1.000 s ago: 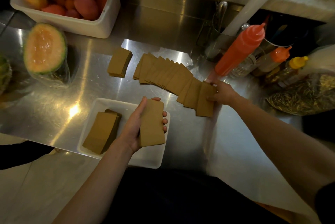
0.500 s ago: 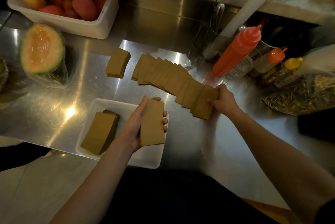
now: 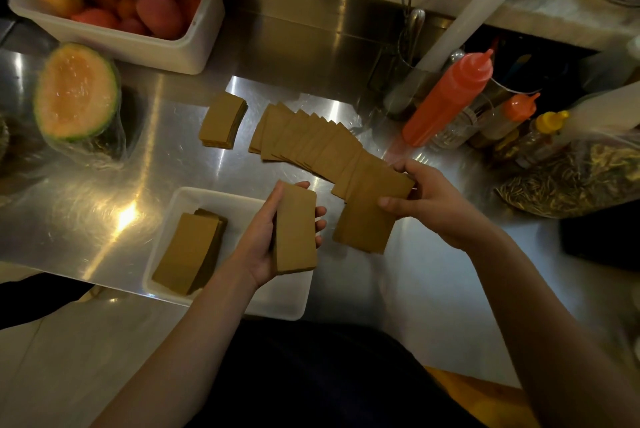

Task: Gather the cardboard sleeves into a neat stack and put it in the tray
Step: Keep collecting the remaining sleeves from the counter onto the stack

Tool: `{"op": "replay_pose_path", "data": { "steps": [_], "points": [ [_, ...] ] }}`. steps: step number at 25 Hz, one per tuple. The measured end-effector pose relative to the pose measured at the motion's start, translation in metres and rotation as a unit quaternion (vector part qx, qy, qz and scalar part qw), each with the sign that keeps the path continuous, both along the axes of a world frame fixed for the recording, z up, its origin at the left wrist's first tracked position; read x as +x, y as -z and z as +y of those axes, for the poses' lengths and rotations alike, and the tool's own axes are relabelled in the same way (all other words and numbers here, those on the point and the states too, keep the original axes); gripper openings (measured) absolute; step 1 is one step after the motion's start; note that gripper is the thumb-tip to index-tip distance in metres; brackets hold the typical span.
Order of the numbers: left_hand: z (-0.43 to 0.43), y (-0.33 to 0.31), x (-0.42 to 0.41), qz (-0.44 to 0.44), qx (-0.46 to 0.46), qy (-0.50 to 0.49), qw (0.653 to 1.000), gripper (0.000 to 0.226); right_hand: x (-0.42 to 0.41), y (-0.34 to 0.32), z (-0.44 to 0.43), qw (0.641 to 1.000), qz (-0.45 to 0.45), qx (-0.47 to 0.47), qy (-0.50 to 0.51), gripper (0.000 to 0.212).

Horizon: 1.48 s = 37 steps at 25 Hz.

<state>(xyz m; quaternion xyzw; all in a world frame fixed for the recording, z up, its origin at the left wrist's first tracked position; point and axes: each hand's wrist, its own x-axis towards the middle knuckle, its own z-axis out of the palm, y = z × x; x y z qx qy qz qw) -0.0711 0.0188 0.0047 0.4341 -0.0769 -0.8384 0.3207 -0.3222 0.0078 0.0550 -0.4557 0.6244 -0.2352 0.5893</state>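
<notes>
Left hand grips a sleeve stack above the tray; right hand pinches seemingly several sleeves.

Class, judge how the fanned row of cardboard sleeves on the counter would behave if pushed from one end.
The fanned sleeves overlap loosely, so they would probably bunch up. The steel counter looks smooth, so they likely slide easily. Thin and flat, they seem light.
</notes>
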Motion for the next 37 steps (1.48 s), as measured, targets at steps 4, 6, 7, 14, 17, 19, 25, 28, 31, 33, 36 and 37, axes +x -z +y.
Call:
{"op": "replay_pose_path", "data": {
  "steps": [4, 6, 7, 14, 17, 19, 25, 28, 31, 33, 36, 37],
  "points": [
    [0.0, 0.0, 0.0, -0.052, 0.001, 0.028, 0.998, 0.052, 0.024, -0.032, 0.002, 0.998, -0.029, -0.017, -0.057, 0.035],
    [0.0, 0.0, -0.001, -0.049, 0.018, 0.051, 0.997, 0.058, 0.04, -0.034, 0.005, 0.997, -0.05, -0.025, -0.062, 0.035],
    [0.001, -0.001, -0.001, -0.05, 0.023, 0.062, 0.997, 0.061, 0.047, -0.032, 0.006, 0.996, -0.049, -0.034, -0.065, 0.034],
    [0.003, -0.002, 0.003, -0.06, -0.004, 0.084, 0.995, 0.072, 0.083, -0.012, 0.009, 0.97, 0.145, -0.16, -0.113, 0.045],
    [0.004, -0.003, 0.003, -0.02, -0.018, 0.069, 0.997, 0.079, 0.089, -0.006, 0.011, 0.956, 0.187, -0.185, -0.129, 0.055],
    [0.004, -0.005, 0.002, -0.01, -0.018, 0.062, 0.998, 0.073, 0.09, -0.001, 0.013, 0.95, 0.21, -0.181, -0.144, 0.059],
    [0.005, 0.0, 0.002, 0.021, -0.061, 0.044, 0.997, 0.062, 0.086, 0.009, 0.015, 0.937, 0.238, -0.208, -0.146, 0.055],
    [0.002, 0.003, 0.001, 0.063, -0.066, 0.017, 0.996, 0.067, 0.074, 0.019, 0.002, 0.955, 0.214, -0.203, -0.043, 0.047],
    [-0.002, 0.009, 0.007, 0.1, -0.044, -0.005, 0.994, 0.073, 0.049, 0.041, -0.023, 0.954, 0.231, -0.187, 0.035, 0.044],
    [-0.001, 0.011, 0.008, 0.102, -0.028, -0.017, 0.994, 0.065, 0.031, 0.064, -0.041, 0.952, 0.259, -0.162, 0.032, 0.051],
    [-0.002, 0.011, 0.008, 0.086, -0.023, -0.027, 0.996, 0.062, 0.01, 0.101, -0.065, 0.934, 0.342, -0.101, -0.035, 0.072],
    [-0.003, 0.011, 0.008, 0.077, -0.026, -0.027, 0.996, 0.061, 0.007, 0.11, -0.072, 0.922, 0.373, -0.082, -0.06, 0.077]
  ]
}}
